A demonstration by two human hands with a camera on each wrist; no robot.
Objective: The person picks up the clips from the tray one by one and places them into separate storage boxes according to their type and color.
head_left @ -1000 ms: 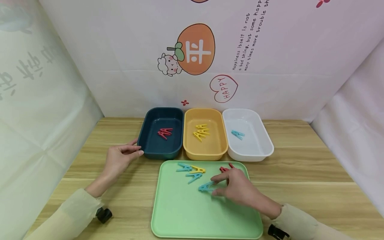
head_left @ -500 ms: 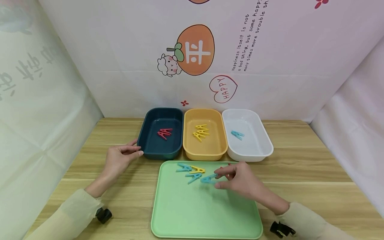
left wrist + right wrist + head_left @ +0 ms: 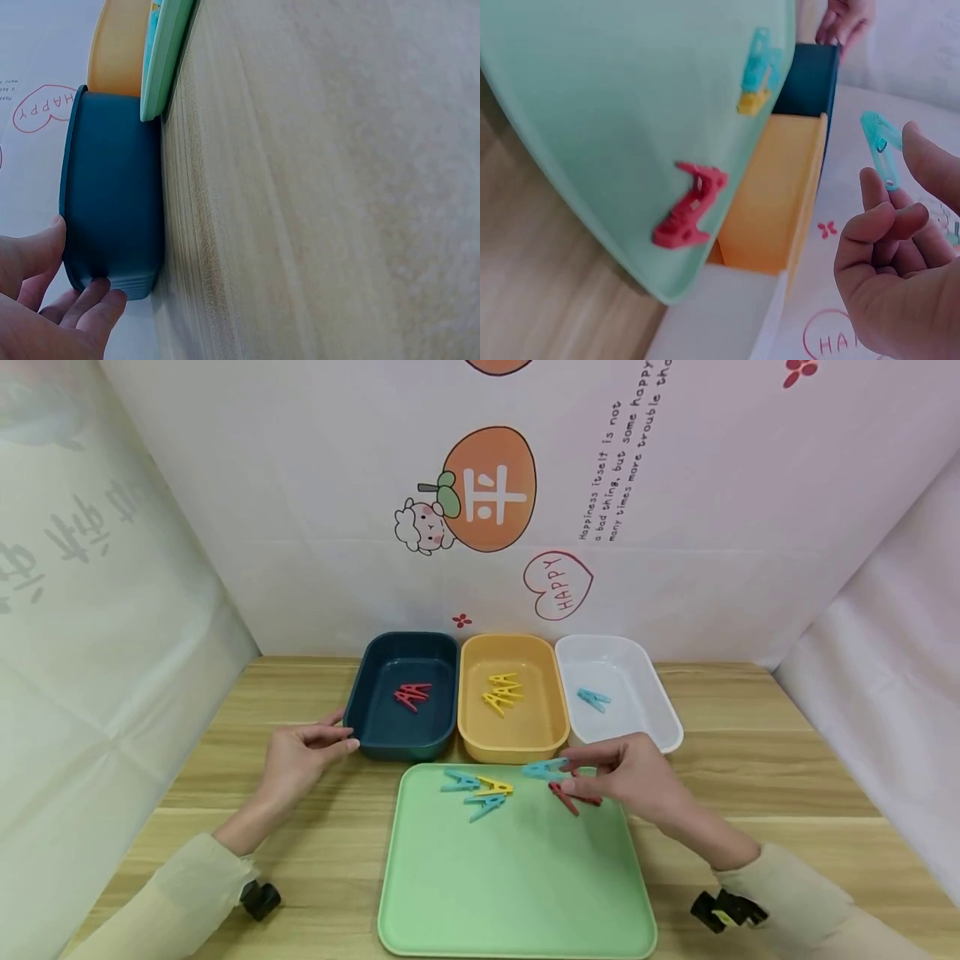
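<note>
My right hand pinches a light blue clothespin between thumb and fingers, above the far right part of the green tray. Two red clothespins lie on the tray under this hand, partly covered by it in the head view. Further left on the tray, two light blue clothespins lie against a yellow one. At the left, my left hand touches the outer front-left corner of the dark blue bin with relaxed fingers and thumb. Red clothespins lie inside that bin.
Beside the dark blue bin stand a yellow bin holding yellow clothespins and a white bin with a light blue clothespin. All rest on a wooden table, with a printed cloth behind.
My right hand has lifted the light blue clothespin off the tray and carried it away from me towards the bins, slightly right. More of the red clothespins shows. My left hand stays put.
</note>
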